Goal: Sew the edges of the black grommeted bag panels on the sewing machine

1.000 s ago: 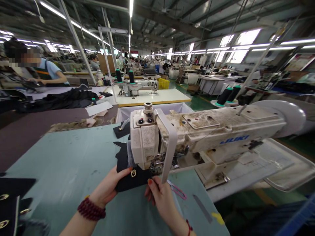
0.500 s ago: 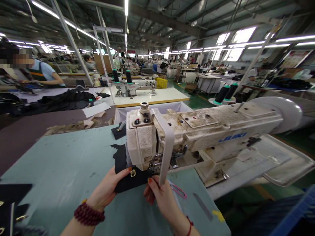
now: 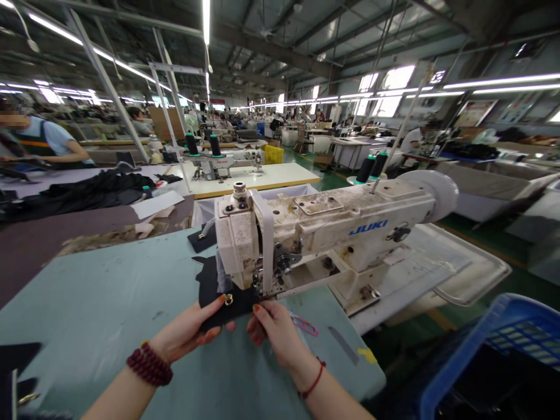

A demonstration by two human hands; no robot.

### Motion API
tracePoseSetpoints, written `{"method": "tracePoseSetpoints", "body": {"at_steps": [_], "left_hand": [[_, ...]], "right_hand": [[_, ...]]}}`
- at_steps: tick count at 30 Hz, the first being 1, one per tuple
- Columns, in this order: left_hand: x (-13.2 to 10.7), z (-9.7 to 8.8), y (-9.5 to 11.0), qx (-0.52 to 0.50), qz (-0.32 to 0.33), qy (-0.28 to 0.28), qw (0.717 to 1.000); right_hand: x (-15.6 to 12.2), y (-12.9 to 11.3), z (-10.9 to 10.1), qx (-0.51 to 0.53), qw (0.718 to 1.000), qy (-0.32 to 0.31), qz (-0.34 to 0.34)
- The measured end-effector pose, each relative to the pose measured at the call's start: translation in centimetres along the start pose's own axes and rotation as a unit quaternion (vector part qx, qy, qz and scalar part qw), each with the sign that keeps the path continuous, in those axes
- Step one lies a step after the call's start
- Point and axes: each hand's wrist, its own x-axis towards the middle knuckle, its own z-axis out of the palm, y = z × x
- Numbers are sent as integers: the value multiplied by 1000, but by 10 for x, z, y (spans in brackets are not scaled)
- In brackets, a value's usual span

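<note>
A flat black piece (image 3: 209,287), leather or fabric, with a gold ring fitting (image 3: 228,299) lies under the head of a white JUKI sewing machine (image 3: 306,233). My left hand (image 3: 192,329) grips its near left edge, thumb on top beside the gold fitting and fingertips showing below. Close to the needle area, my right hand (image 3: 280,335) pinches the piece's right corner, thumb on top and fingers curled underneath. The needle itself is hidden behind the machine's white guard bar.
Pink-handled thread snips (image 3: 305,325) and a grey blade-like strip (image 3: 343,344) lie right of my right hand. More black pieces with gold fittings (image 3: 203,234) lie behind the machine and at the left table edge. A blue basket (image 3: 481,332) stands lower right. Co-workers sit farther off.
My view has turned right, bringing the blue basket further in. Both hands stay at the black piece, and more of my left fingertips show beneath its edge.
</note>
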Motion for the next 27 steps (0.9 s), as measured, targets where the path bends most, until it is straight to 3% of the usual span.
{"method": "tracePoseSetpoints", "body": {"at_steps": [13,27], "left_hand": [[-7,11,7,83,61,30,994],[-7,13,9,97,50,44,993]], "right_hand": [[-4,-2,2,10,1000,-5,18],[1,10,6,18,999,27,1]]}}
